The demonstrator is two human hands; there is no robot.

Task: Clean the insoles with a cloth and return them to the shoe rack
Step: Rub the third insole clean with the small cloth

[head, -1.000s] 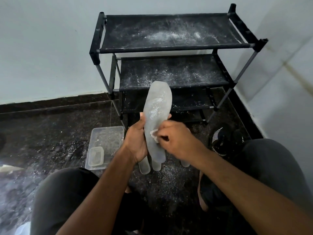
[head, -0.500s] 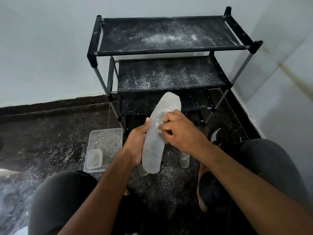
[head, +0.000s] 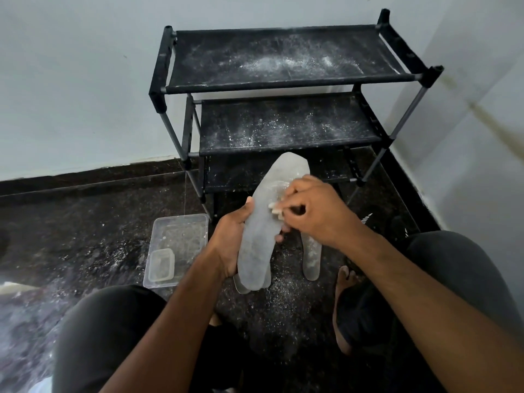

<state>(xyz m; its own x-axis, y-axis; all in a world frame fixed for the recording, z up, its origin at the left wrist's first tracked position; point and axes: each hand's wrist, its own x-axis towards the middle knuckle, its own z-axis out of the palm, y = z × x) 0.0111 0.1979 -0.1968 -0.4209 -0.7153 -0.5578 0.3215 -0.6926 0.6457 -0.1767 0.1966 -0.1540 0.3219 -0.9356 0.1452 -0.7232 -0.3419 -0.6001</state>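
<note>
A pale grey insole (head: 263, 231) stands tilted in front of me, toe end up and leaning right. My left hand (head: 231, 239) grips its lower left edge from behind. My right hand (head: 314, 211) presses a small white cloth (head: 276, 208) against the insole's upper right side. Another insole (head: 311, 258) lies flat on the floor to the right, and the edge of one more (head: 241, 286) peeks out below the held one. The black shoe rack (head: 283, 80) stands behind, its fabric shelves dusted with white powder.
A clear plastic tray (head: 177, 248) with a small tub inside sits on the dark speckled floor to the left. White powder is scattered on the floor. A dark shoe (head: 377, 222) lies by the right wall. My knees and a bare foot (head: 344, 282) frame the bottom.
My right hand with the cloth has slid from the insole's middle up toward its toe end. The insole has tilted further right and dropped slightly.
</note>
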